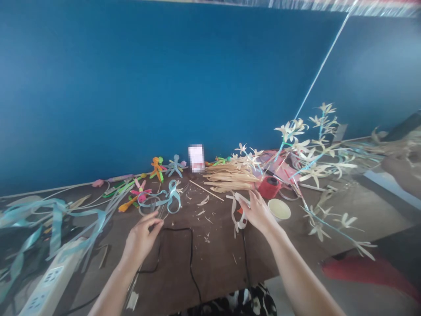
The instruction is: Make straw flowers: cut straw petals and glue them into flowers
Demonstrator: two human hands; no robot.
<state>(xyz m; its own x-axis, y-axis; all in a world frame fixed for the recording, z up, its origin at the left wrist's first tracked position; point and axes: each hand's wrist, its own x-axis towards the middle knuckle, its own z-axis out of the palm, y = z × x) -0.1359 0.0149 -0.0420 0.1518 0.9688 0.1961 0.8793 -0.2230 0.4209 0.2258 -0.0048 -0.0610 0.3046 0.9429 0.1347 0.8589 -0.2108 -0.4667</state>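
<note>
My left hand [143,239] is over the left half of the table, thumb and forefinger brought together. Whatever they pinch, if anything, is too thin to make out. Just beyond them lie light blue ribbon loops [173,199]. My right hand [258,213] closes around a white glue gun [242,199] with an orange part and a black cord; the hand covers some of it. Pale strips [234,215] hang by the gun. A red roll [269,188] and a round cream lid or dish [279,209] sit to the right of that hand.
Pale dried husk strips [230,177] and branches of husk flowers [296,140] lie along the blue wall. Colourful small figures [157,169] stand at the back left. A power strip [49,281], blue ribbons [55,219] and a black cable [191,245] occupy the front left. Another person's hand [403,169] shows at far right.
</note>
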